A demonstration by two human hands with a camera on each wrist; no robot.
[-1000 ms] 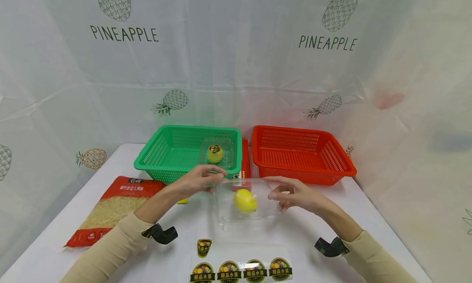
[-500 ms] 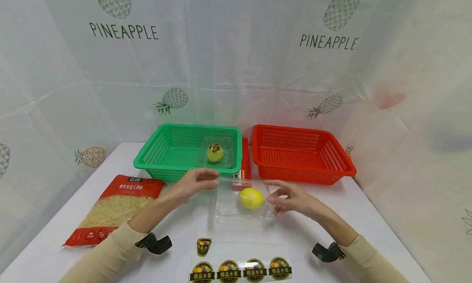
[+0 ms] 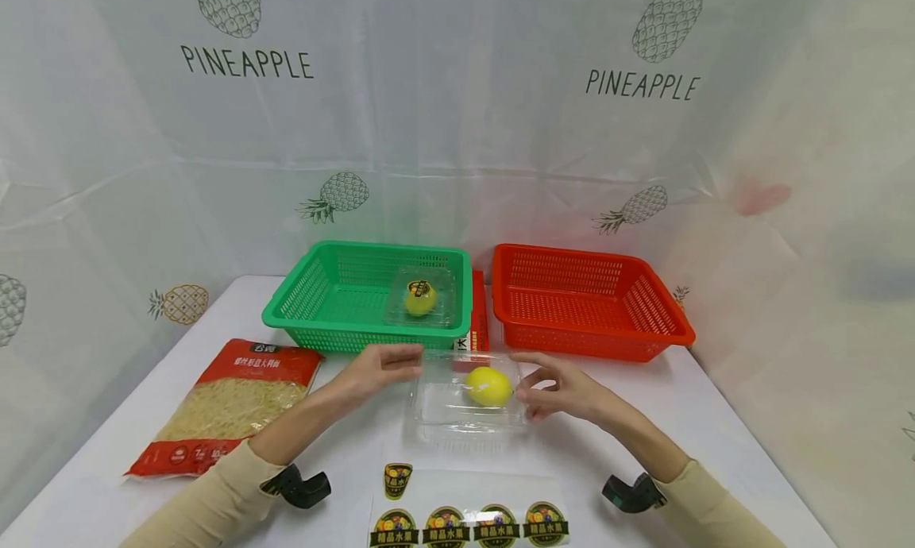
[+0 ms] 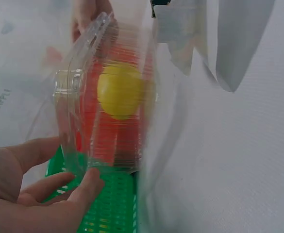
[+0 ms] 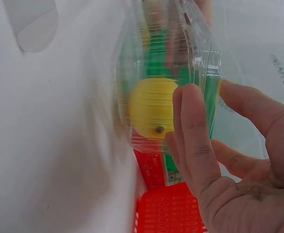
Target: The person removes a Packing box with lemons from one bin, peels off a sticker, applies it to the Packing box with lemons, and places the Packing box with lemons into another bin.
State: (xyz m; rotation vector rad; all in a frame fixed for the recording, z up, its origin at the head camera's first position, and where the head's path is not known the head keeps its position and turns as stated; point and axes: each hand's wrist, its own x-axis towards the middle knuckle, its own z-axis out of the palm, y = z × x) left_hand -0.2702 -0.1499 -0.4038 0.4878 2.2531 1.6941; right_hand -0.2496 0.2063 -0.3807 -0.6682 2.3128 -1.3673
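Observation:
A clear plastic fruit box [image 3: 445, 414] with a lid sits between my hands, low over the white table. Inside, toward the right end, lies a yellow lemon [image 3: 489, 387]. My left hand [image 3: 382, 368] holds the box's left end; in the left wrist view its fingertips are at the corner of the box [image 4: 66, 99]. At the opposite end, my right hand [image 3: 559, 386] grips the box, thumb on one side and fingers along the other. Seen from the right wrist, the lemon [image 5: 149, 109] shows through the ribbed wall, close beside the fingers [image 5: 195, 126].
Behind stand a green basket [image 3: 275, 314], containing another boxed yellow fruit [image 3: 420, 298] with a label, and a red basket [image 3: 593, 337]. A red box [image 3: 480, 314] lies between them. A pasta bag [image 3: 229, 405] is at left. In front lies a sticker sheet [image 3: 465, 488].
The box has come down slightly and lies flatter, with both hands still at its ends. Inside it the lemon has shifted to the right. My left hand has moved a little toward me.

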